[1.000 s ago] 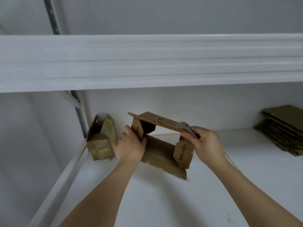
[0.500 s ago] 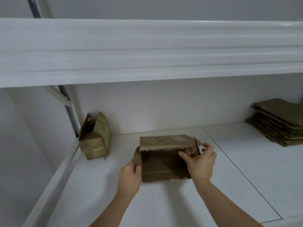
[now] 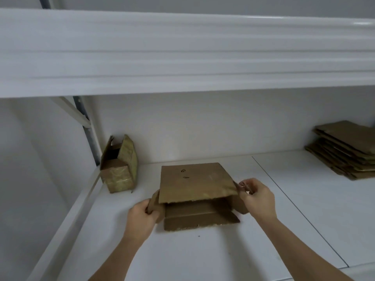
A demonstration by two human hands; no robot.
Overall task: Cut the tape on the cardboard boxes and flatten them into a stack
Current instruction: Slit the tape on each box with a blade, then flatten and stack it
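A brown cardboard box (image 3: 194, 183) lies on the white shelf (image 3: 203, 256), its open end toward me and its top panel sagging low over the bottom. My left hand (image 3: 142, 217) grips the box's left side flap. My right hand (image 3: 256, 197) pinches the right side flap and also holds a thin dark cutter, mostly hidden by the fingers. Another taped box (image 3: 119, 165) stands upright at the shelf's back left, top flaps open. A stack of flattened boxes (image 3: 345, 149) sits at the far right.
An upper white shelf (image 3: 182, 53) hangs overhead. The white back wall (image 3: 203, 126) closes the rear, and a grey upright post (image 3: 89, 134) stands at the back left. A seam (image 3: 294, 209) runs diagonally across the shelf to the right of the box.
The box came down from the air onto the shelf and its top panel dropped lower. Both hands shifted to its side flaps; the cutter blade no longer sticks up.
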